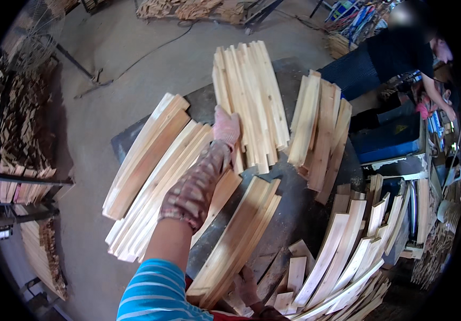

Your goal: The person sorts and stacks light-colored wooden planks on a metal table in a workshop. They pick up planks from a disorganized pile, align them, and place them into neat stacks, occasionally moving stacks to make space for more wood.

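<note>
With left hand [226, 127] atop slats [249, 101]

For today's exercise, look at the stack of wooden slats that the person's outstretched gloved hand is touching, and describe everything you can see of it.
The stack of wooden slats is a bundle of pale, bare strips of light wood, long, thin and slightly curved in this view. They lie side by side and overlapping, ends uneven, running away from the person on a dark worktable. The left hand, in a worn pinkish glove, rests on the stack's near left edge. Similar slat piles lie to its left and right, the right one just apart.
</note>
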The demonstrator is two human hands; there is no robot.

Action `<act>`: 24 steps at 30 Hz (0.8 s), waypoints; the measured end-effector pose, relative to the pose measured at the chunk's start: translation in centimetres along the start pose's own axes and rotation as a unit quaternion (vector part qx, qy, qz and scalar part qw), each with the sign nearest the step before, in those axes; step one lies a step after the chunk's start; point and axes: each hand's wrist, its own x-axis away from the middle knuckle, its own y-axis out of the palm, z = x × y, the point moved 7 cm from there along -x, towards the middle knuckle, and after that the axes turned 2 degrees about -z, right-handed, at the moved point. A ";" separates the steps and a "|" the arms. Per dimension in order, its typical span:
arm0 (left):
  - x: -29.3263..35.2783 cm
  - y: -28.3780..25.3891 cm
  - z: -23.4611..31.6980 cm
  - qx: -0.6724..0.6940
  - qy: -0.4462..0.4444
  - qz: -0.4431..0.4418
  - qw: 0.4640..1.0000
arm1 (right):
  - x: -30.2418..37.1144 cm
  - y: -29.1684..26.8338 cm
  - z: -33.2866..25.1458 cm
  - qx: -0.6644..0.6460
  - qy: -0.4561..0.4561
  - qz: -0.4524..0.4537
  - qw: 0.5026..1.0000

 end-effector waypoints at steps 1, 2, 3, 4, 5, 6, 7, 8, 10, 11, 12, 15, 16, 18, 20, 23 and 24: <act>-0.1 -0.2 -0.2 -0.013 0.019 0.027 0.999 | 0.0 0.0 -0.6 0.145 -0.083 -0.013 0.986; 0.4 0.1 0.2 -0.006 0.020 0.024 1.000 | 0.3 0.1 -0.7 0.280 -0.162 -0.022 0.946; 0.6 -0.1 0.3 0.001 0.021 0.029 0.999 | 1.0 0.8 -1.9 0.405 -0.245 -0.034 0.880; 0.7 -0.5 1.2 -0.015 0.072 0.051 0.996 | 1.2 -0.1 -2.4 0.351 -0.204 0.022 0.914; 0.4 -1.6 1.5 -0.026 0.123 0.082 0.989 | 0.5 -1.6 -4.8 0.300 -0.167 0.075 0.936; 1.8 -1.5 3.3 0.009 0.117 0.012 0.993 | -0.4 -3.5 -7.0 0.241 -0.113 0.143 0.953; 2.2 -3.5 4.0 -0.026 0.184 0.048 0.981 | -1.4 -4.1 -10.5 0.165 -0.124 0.109 0.972; 3.2 -5.3 3.3 -0.065 0.246 0.072 0.965 | -1.8 -4.5 -14.0 0.086 -0.121 0.075 0.986; 3.8 -10.4 0.6 -0.152 0.271 0.101 0.945 | -3.6 -2.9 -14.4 -0.095 -0.082 -0.008 0.992; 3.1 -13.2 -1.5 -0.201 0.240 0.100 0.945 | -5.7 -0.4 -12.5 -0.199 -0.042 -0.050 0.978; 3.5 -17.0 -3.8 -0.224 0.202 0.152 0.941 | -7.7 1.6 -11.4 -0.208 -0.034 -0.069 0.975; 5.9 -27.1 -7.4 -0.328 0.054 0.104 0.937 | -11.8 5.8 -12.7 -0.177 0.018 -0.086 0.980; 7.5 -29.7 -8.3 -0.375 0.052 0.143 0.915 | -12.3 6.9 -13.1 -0.150 0.036 -0.091 0.984; 11.0 -31.8 -8.8 -0.353 0.148 0.175 0.907 | -13.8 10.0 -10.4 -0.258 0.007 -0.037 0.965; 15.6 -31.3 -9.7 -0.211 0.207 0.091 0.951 | -13.7 10.4 -11.0 -0.186 0.015 -0.050 0.981; 21.2 -29.3 -12.2 -0.247 0.104 -0.050 0.962 | -13.2 10.5 -12.5 -0.104 -0.001 -0.042 0.994; 22.5 -30.3 -14.7 -0.172 0.050 -0.005 0.984 | -13.4 10.8 -12.7 -0.137 0.017 -0.035 0.990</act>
